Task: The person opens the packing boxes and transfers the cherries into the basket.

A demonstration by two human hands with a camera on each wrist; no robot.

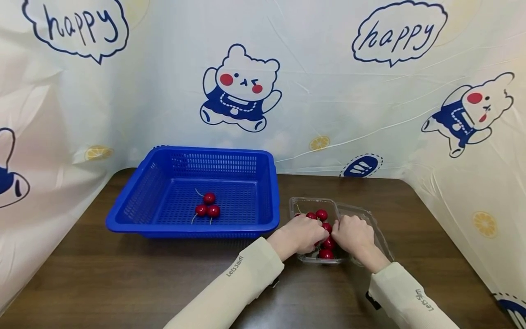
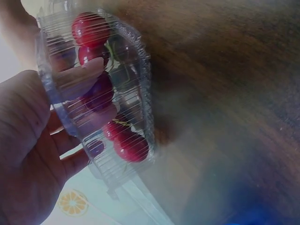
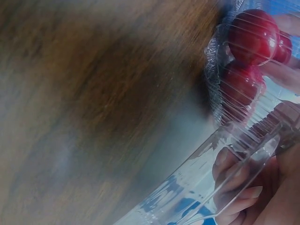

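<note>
A clear plastic clamshell box [image 1: 314,201] with several red cherries [image 1: 327,254] in it sits on the right of the table, its lid [image 1: 382,228] folded out to the right. My left hand [image 1: 305,233] reaches into the box from the left. Through the wall in the left wrist view, its thumb and fingers pinch a cherry [image 2: 99,91]. The right hand [image 1: 355,234] grips the box's right edge where the lid joins. In the right wrist view its curled fingers [image 3: 239,183] show through the plastic, near a cherry [image 3: 253,37].
A blue plastic basket [image 1: 193,227] stands at the back left, with three stemmed cherries [image 1: 209,198] on its floor. The brown wooden table [image 1: 164,283] runs back to a printed cloth [image 1: 320,100] that hangs behind and along both sides.
</note>
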